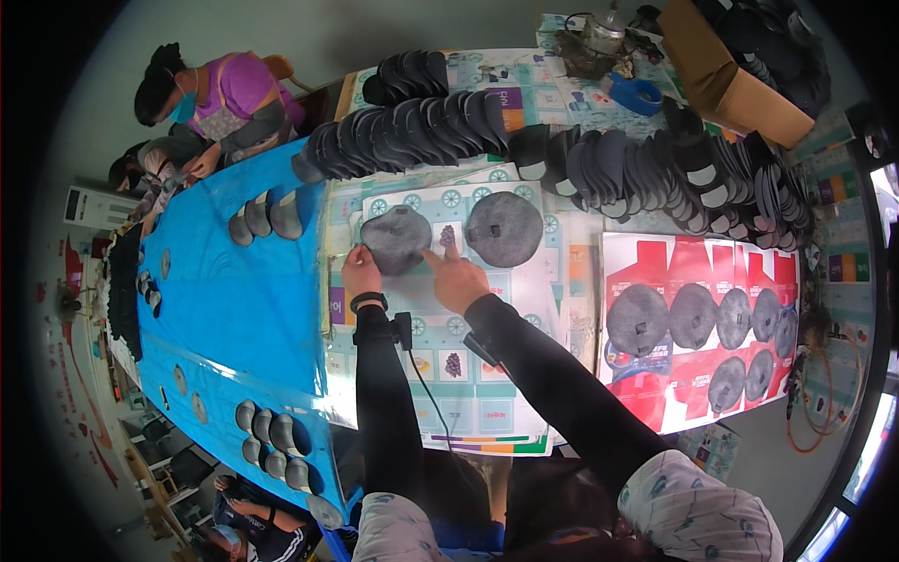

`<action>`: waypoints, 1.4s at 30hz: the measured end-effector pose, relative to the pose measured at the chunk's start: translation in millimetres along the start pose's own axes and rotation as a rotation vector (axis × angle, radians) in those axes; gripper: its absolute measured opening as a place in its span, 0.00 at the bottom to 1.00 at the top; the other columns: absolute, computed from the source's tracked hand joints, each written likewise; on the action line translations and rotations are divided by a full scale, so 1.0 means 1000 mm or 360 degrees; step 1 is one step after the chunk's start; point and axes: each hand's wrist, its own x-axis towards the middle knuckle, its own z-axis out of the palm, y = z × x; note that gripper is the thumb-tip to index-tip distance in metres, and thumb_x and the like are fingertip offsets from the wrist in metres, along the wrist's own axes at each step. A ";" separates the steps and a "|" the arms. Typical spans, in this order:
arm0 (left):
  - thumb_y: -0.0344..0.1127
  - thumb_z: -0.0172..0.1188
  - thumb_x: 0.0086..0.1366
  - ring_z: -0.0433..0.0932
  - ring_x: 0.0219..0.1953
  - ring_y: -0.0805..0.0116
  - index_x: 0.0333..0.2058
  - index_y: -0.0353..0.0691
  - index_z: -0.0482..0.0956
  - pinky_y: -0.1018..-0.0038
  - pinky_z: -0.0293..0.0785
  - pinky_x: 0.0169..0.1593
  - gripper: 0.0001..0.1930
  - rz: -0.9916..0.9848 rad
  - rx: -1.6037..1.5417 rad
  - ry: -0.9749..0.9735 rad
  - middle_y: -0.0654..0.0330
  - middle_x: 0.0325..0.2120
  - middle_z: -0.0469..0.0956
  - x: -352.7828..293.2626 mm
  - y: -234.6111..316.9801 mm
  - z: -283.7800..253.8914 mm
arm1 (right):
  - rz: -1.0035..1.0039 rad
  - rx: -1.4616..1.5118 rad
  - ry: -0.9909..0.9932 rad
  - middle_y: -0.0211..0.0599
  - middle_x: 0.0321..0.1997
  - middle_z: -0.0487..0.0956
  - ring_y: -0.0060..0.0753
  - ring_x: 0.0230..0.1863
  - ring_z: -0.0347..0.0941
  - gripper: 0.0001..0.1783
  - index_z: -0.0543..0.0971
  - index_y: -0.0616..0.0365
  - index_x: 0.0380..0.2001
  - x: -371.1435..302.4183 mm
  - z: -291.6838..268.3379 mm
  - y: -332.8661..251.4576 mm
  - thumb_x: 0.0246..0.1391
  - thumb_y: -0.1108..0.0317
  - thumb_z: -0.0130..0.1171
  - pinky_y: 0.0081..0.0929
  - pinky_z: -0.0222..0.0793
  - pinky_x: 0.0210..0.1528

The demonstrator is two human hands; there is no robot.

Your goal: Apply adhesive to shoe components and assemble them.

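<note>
A round, dark grey felt-like pad [396, 240] lies on a stack of printed sheets in front of me. My left hand [361, 274] pinches its lower left edge between thumb and fingers. My right hand [460, 281] has the index finger stretched forward onto the printed sheet [487, 328], and its thumb reaches the pad's right edge. That hand holds nothing. Just right of the fingertip lies a second round grey pad [504, 229] with a small dark square mark on it.
Several matching pads [638, 319] lie on a red printed sheet [679, 384] at right. Rows of curved dark pieces [412, 136] line the far side. A blue-covered table [234, 309] adjoins at left, where people [225, 103] work. A blue tape roll [632, 94] sits farther back.
</note>
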 end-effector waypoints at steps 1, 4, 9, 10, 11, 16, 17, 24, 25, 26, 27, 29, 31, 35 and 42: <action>0.43 0.61 0.68 0.84 0.42 0.49 0.43 0.39 0.86 0.61 0.78 0.46 0.14 0.0020 -0.0044 -0.0037 0.50 0.37 0.86 0.002 -0.004 0.002 | 0.0057 -0.0132 -0.0041 0.56 0.59 0.71 0.55 0.45 0.80 0.32 0.68 0.44 0.68 0.004 0.006 -0.002 0.57 0.66 0.53 0.46 0.78 0.48; 0.43 0.63 0.67 0.85 0.38 0.54 0.43 0.42 0.87 0.64 0.79 0.44 0.13 0.0060 -0.0156 -0.0037 0.54 0.35 0.87 0.017 -0.016 0.004 | 0.0075 -0.0298 0.0010 0.51 0.54 0.72 0.52 0.45 0.80 0.28 0.72 0.44 0.64 0.007 0.017 -0.004 0.59 0.66 0.51 0.44 0.79 0.46; 0.51 0.57 0.70 0.74 0.56 0.63 0.59 0.48 0.76 0.69 0.68 0.56 0.24 -0.1041 -0.1528 -0.0695 0.62 0.59 0.76 0.050 -0.014 -0.068 | 0.0133 -0.0313 0.0071 0.49 0.52 0.73 0.51 0.46 0.80 0.24 0.74 0.45 0.60 0.008 0.024 -0.007 0.59 0.66 0.51 0.44 0.79 0.46; 0.53 0.55 0.71 0.71 0.61 0.64 0.62 0.48 0.73 0.68 0.65 0.61 0.26 -0.1043 -0.1663 -0.0673 0.63 0.62 0.73 0.051 -0.009 -0.090 | 0.0179 -0.0278 0.0081 0.48 0.51 0.74 0.51 0.46 0.80 0.21 0.77 0.47 0.57 0.011 0.025 -0.008 0.60 0.66 0.51 0.45 0.79 0.46; 0.53 0.55 0.71 0.71 0.61 0.64 0.62 0.48 0.73 0.68 0.65 0.61 0.26 -0.1049 -0.1664 -0.0692 0.63 0.62 0.73 0.048 -0.004 -0.109 | 0.0184 -0.0277 0.0091 0.48 0.51 0.74 0.51 0.46 0.80 0.21 0.77 0.47 0.57 0.014 0.026 -0.008 0.60 0.66 0.51 0.45 0.79 0.46; 0.51 0.49 0.74 0.61 0.69 0.56 0.68 0.46 0.63 0.62 0.51 0.72 0.29 -0.0840 -0.1564 -0.0555 0.53 0.68 0.63 -0.022 0.015 -0.166 | 0.0003 0.0310 0.0523 0.46 0.44 0.80 0.50 0.45 0.80 0.08 0.82 0.54 0.37 0.036 0.030 -0.005 0.59 0.68 0.55 0.44 0.78 0.45; 0.51 0.49 0.74 0.62 0.68 0.55 0.68 0.44 0.64 0.61 0.49 0.73 0.29 -0.0926 -0.1626 -0.0517 0.51 0.65 0.66 -0.047 0.017 -0.171 | 0.0027 0.0335 0.0583 0.44 0.40 0.82 0.51 0.42 0.81 0.07 0.82 0.54 0.36 0.040 0.031 -0.005 0.58 0.68 0.56 0.43 0.78 0.45; 0.42 0.59 0.70 0.70 0.51 0.64 0.57 0.40 0.75 0.64 0.65 0.60 0.20 -0.1378 -0.1813 -0.0449 0.62 0.46 0.74 -0.237 0.046 -0.169 | 0.0182 0.0277 0.0479 0.50 0.32 0.83 0.58 0.34 0.80 0.09 0.76 0.58 0.41 0.044 0.028 -0.002 0.57 0.71 0.56 0.50 0.77 0.38; 0.43 0.60 0.69 0.69 0.52 0.63 0.56 0.40 0.76 0.63 0.64 0.62 0.20 -0.1340 -0.1813 -0.0487 0.63 0.47 0.73 -0.258 0.051 -0.169 | 0.0195 0.0211 0.0482 0.52 0.32 0.83 0.58 0.34 0.81 0.11 0.74 0.59 0.43 0.043 0.029 -0.002 0.56 0.70 0.57 0.51 0.77 0.37; 0.43 0.60 0.69 0.69 0.52 0.63 0.55 0.41 0.76 0.63 0.64 0.62 0.20 -0.1402 -0.1846 -0.0522 0.63 0.48 0.72 -0.273 0.056 -0.169 | 0.0230 0.0139 0.0448 0.54 0.32 0.82 0.59 0.34 0.81 0.14 0.71 0.60 0.44 0.041 0.030 -0.002 0.55 0.70 0.57 0.53 0.77 0.36; 0.43 0.60 0.69 0.69 0.52 0.64 0.55 0.41 0.76 0.63 0.64 0.62 0.20 -0.1441 -0.1840 -0.0536 0.63 0.47 0.73 -0.287 0.060 -0.169 | 0.0204 0.0149 0.0484 0.54 0.32 0.82 0.59 0.34 0.81 0.14 0.71 0.60 0.44 0.041 0.031 -0.001 0.55 0.70 0.57 0.53 0.77 0.36; 0.43 0.61 0.68 0.69 0.51 0.64 0.55 0.41 0.77 0.63 0.64 0.61 0.20 -0.1470 -0.1828 -0.0545 0.63 0.45 0.73 -0.306 0.068 -0.170 | 0.0422 0.0342 0.0453 0.54 0.31 0.82 0.60 0.35 0.81 0.16 0.70 0.63 0.46 0.039 0.032 0.000 0.55 0.69 0.58 0.53 0.77 0.38; 0.42 0.62 0.67 0.70 0.49 0.66 0.53 0.41 0.78 0.64 0.64 0.61 0.19 -0.1478 -0.1883 -0.0597 0.64 0.43 0.74 -0.317 0.072 -0.171 | 0.0382 0.0471 0.0491 0.56 0.32 0.82 0.62 0.37 0.81 0.16 0.70 0.63 0.47 0.036 0.033 0.003 0.57 0.70 0.54 0.52 0.77 0.40; 0.42 0.63 0.67 0.72 0.46 0.67 0.51 0.41 0.79 0.65 0.65 0.60 0.18 -0.1437 -0.1886 -0.0611 0.65 0.41 0.75 -0.322 0.075 -0.177 | 0.0395 0.0700 0.0482 0.59 0.37 0.82 0.64 0.44 0.79 0.20 0.67 0.65 0.49 0.026 0.031 0.008 0.54 0.73 0.58 0.50 0.77 0.46; 0.40 0.61 0.68 0.73 0.44 0.66 0.50 0.40 0.79 0.68 0.69 0.57 0.15 -0.1391 -0.1862 -0.0569 0.63 0.38 0.75 -0.330 0.068 -0.189 | 0.0452 0.0786 0.0612 0.60 0.45 0.81 0.67 0.48 0.77 0.25 0.64 0.66 0.49 0.033 0.035 -0.002 0.48 0.76 0.59 0.52 0.75 0.52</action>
